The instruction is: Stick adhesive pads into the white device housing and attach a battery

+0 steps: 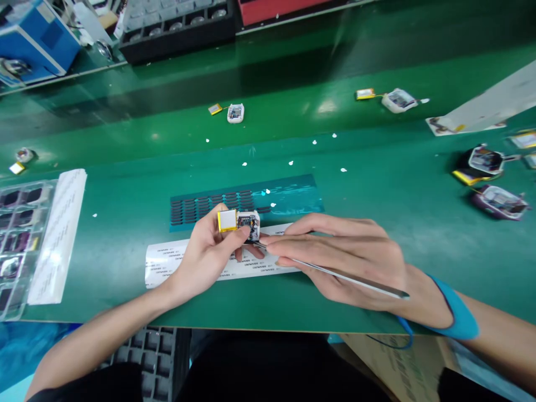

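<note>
My left hand [207, 254] is closed around a small white device [248, 224] with an exposed circuit board and a yellow battery [227, 220] attached on its left side. My right hand [341, 259] pinches a pair of metal tweezers [335, 272], whose tips touch the device's lower edge. Both hands hover over a white label strip [167, 262] lying on the green bench. Just behind it lies a blue sheet [288, 196] carrying rows of small dark pads. A blue wrist strap [458, 312] circles my right wrist.
A clear tray [19, 234] of parts and a white strip [58, 234] sit at the left. Similar devices with batteries lie on the conveyor belt [235, 113] [397, 100] and at the right edge [488, 162]. A blue box [36, 39] and a black tray [176, 28] stand at the back.
</note>
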